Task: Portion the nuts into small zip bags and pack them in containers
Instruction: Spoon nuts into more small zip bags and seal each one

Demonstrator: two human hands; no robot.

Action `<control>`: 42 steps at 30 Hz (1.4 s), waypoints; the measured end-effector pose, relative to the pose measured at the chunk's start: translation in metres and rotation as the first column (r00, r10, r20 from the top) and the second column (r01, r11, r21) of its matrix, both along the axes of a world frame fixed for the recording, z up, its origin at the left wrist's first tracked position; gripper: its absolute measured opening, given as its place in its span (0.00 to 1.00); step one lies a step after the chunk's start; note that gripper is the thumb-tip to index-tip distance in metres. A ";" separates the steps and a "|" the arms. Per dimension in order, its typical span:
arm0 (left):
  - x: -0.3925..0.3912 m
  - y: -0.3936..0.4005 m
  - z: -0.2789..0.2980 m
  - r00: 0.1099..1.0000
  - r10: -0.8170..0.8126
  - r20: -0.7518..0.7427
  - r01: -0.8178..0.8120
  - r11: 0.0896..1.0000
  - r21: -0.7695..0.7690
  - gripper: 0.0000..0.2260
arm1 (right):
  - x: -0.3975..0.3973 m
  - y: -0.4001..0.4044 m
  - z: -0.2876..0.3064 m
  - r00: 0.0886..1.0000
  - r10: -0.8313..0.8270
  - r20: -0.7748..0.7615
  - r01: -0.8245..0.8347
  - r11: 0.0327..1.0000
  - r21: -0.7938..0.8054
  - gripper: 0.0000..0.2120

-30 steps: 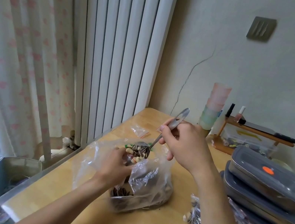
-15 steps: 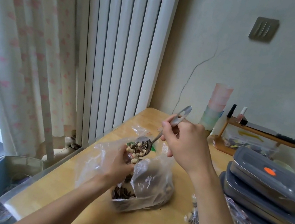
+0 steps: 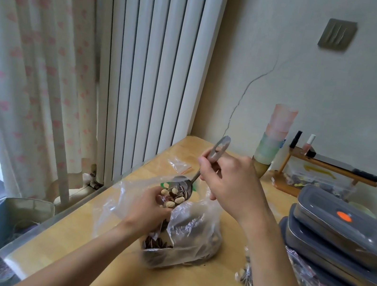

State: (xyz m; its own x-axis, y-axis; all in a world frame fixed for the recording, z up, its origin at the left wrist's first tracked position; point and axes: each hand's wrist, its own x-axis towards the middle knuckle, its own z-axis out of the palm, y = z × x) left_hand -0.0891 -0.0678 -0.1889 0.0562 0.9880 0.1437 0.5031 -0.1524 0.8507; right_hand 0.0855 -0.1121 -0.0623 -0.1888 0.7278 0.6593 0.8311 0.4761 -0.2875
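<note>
Your right hand [image 3: 230, 184] pinches the spoon [image 3: 196, 174], heaped with nuts [image 3: 173, 196]; your left hand [image 3: 149, 207] grips something hidden, likely a small zip bag, above the big plastic bag [image 3: 191, 238], center table. Tip slowly to avoid spills; containers [image 3: 339, 233] wait right.

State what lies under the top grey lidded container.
Under the top grey lidded container, two more grey containers are stacked; the table beneath the stack is hidden, as are their contents.
</note>
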 end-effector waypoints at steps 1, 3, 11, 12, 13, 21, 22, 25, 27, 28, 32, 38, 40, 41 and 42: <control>0.001 0.001 0.000 1.000 0.008 0.030 -0.008 1.000 0.000 0.07 | -0.001 0.000 0.000 1.000 -0.002 -0.004 0.002 1.000 0.017 0.19; 0.002 0.002 -0.003 0.994 -0.012 0.110 0.014 1.000 -0.021 0.09 | -0.002 0.001 -0.001 1.000 -0.006 -0.006 0.006 0.999 0.042 0.18; 0.001 0.001 0.001 0.965 -0.003 0.261 0.042 0.989 -0.141 0.09 | -0.002 0.000 0.000 1.000 -0.014 -0.014 0.015 0.997 0.078 0.19; 0.001 0.001 0.001 0.962 0.000 0.272 0.039 0.989 -0.141 0.10 | -0.002 0.001 0.000 1.000 -0.020 -0.010 0.021 0.996 0.092 0.19; 0.001 0.000 0.002 0.961 -0.001 0.277 0.042 0.989 -0.143 0.12 | -0.002 0.001 0.000 1.000 -0.021 -0.006 0.021 0.995 0.101 0.19; 0.000 -0.002 0.001 0.930 -0.053 0.365 0.110 0.984 -0.138 0.09 | -0.004 0.001 -0.002 1.000 -0.008 0.006 0.007 0.991 0.130 0.17; 0.000 -0.001 0.001 0.926 -0.050 0.375 0.110 0.984 -0.141 0.10 | -0.004 0.001 -0.002 1.000 -0.007 0.012 0.005 0.992 0.126 0.17; 0.000 -0.002 0.003 0.928 -0.037 0.371 0.090 0.988 -0.126 0.11 | -0.005 0.000 -0.001 1.000 0.000 0.023 -0.003 0.991 0.136 0.18; 0.000 0.000 0.002 0.939 -0.016 0.343 0.057 0.992 -0.109 0.09 | -0.005 0.000 -0.001 1.000 0.001 0.010 -0.002 0.987 0.160 0.17; 0.000 0.000 0.002 0.942 -0.017 0.335 0.055 0.993 -0.104 0.09 | -0.005 0.000 -0.001 1.000 0.002 0.011 -0.004 0.986 0.164 0.16; 0.001 0.000 0.001 0.949 -0.032 0.314 0.062 0.994 -0.085 0.10 | -0.007 -0.001 -0.001 1.000 0.015 0.020 -0.019 0.985 0.171 0.15; 0.006 -0.001 0.002 0.959 -0.028 0.282 0.033 0.999 -0.011 0.06 | -0.008 -0.004 0.000 0.998 0.058 -0.015 -0.054 0.984 0.171 0.14; 0.005 -0.001 0.003 0.962 -0.028 0.271 0.031 1.000 -0.007 0.06 | -0.008 -0.003 0.000 0.998 0.061 -0.018 -0.057 0.982 0.181 0.15; 0.004 -0.001 0.003 0.963 -0.018 0.268 0.020 1.000 -0.004 0.07 | -0.008 -0.003 0.000 0.998 0.054 -0.013 -0.051 0.981 0.187 0.16; 0.004 0.000 0.003 0.966 -0.011 0.258 0.009 1.000 0.008 0.08 | -0.007 -0.003 0.001 0.999 0.052 -0.004 -0.050 0.982 0.184 0.16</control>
State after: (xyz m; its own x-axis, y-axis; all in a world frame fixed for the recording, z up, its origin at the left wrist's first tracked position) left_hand -0.0854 -0.0682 -0.1860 0.0261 0.9865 0.1616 0.2657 -0.1627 0.9502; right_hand 0.0784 -0.1155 -0.0617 -0.2163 0.5832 0.7830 0.8022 0.5633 -0.1980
